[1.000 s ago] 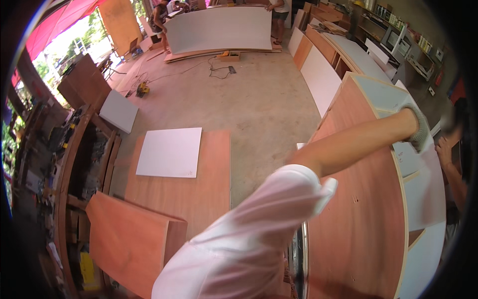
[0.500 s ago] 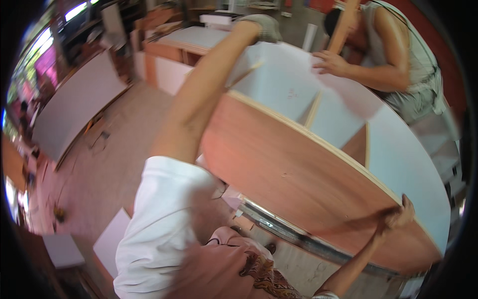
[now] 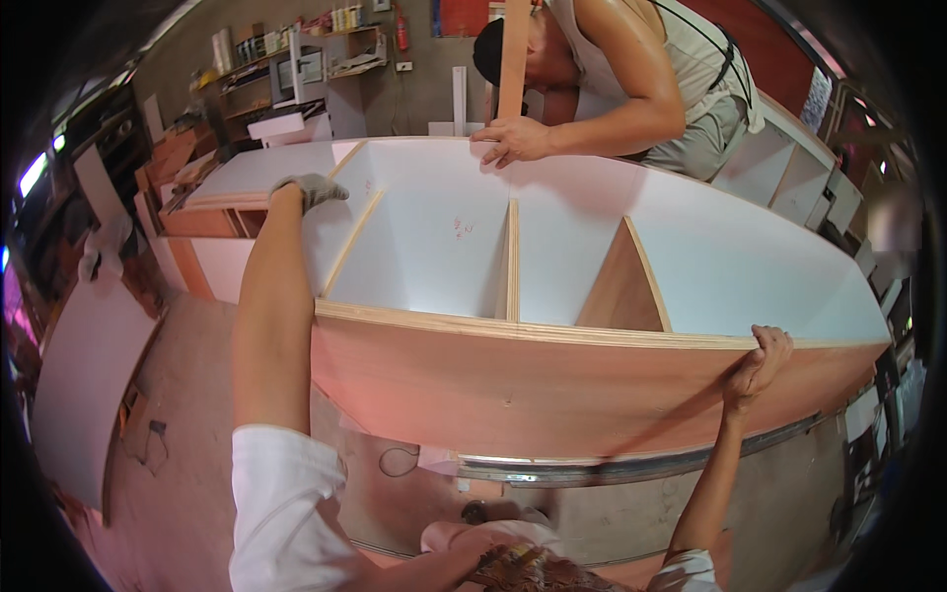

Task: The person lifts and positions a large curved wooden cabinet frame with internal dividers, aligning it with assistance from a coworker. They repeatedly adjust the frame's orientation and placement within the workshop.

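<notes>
A large wooden cabinet carcass (image 3: 444, 375) lies in front of me, its open side up. Its inside is white, with plywood-edged dividers (image 3: 513, 261) standing across it. My left hand (image 3: 314, 189), in a grey knitted glove, reaches to the left end, fingers stretched out towards the right along the white panel there. My right hand (image 3: 758, 363) is bare and hooks its fingers over the near panel's top edge, towards the right end. Across the carcass a co-worker bends down, one hand (image 3: 518, 141) on the far edge beside an upright wooden strip (image 3: 513, 59).
A metal rail (image 3: 631, 464) runs below the near panel. To the left, a big white board (image 3: 89, 395) leans, and a cable (image 3: 148, 454) lies on the floor. White-topped wooden units (image 3: 266, 168) stand behind my left hand. Shelves and a red extinguisher (image 3: 401, 32) are at the back wall.
My view has swung, so the carcass now lies more level across the picture. My left hand's fingers show more clearly. My right hand stays on the near edge, the co-worker's on the far edge.
</notes>
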A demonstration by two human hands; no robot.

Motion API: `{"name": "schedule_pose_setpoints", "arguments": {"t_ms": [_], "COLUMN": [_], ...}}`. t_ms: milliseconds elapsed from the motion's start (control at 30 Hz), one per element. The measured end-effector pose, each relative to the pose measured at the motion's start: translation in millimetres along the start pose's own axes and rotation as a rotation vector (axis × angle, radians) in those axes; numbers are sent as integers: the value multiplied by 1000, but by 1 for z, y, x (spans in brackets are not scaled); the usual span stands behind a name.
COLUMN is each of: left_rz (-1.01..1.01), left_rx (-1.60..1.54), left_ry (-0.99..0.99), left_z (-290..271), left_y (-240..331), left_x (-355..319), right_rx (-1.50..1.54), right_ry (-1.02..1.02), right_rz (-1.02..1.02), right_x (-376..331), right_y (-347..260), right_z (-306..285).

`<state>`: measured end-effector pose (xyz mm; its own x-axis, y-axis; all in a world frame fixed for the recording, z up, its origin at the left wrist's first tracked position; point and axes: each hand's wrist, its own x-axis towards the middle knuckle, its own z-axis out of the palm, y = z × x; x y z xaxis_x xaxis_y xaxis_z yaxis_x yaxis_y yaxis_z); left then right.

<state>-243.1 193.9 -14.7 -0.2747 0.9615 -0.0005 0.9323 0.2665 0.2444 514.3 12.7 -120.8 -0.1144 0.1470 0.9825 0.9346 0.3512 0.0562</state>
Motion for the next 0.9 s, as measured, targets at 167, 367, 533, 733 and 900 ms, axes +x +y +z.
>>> {"name": "schedule_pose_setpoints", "arguments": {"t_ms": [167, 367, 533, 733, 900], "left_rz": [-44, 22, 33, 36, 43], "left_rx": [-87, -45, -111, -131, -210], "left_ry": [-31, -84, -95, -146, -123], "left_z": [3, 0, -2, -5, 3], "left_y": [8, -2, -1, 2, -10], "left_x": [1, 10, 9, 5, 16], "right_rx": [-31, -31, -35, -7, -12], "right_ry": [73, 73, 83, 109, 103], "right_rz": [34, 56, 39, 37, 38], "right_x": [-2, 0, -2, 0, 3], "right_y": [-5, -11, -6, -10, -13], "right_z": [8, 11, 10, 11, 12]}}
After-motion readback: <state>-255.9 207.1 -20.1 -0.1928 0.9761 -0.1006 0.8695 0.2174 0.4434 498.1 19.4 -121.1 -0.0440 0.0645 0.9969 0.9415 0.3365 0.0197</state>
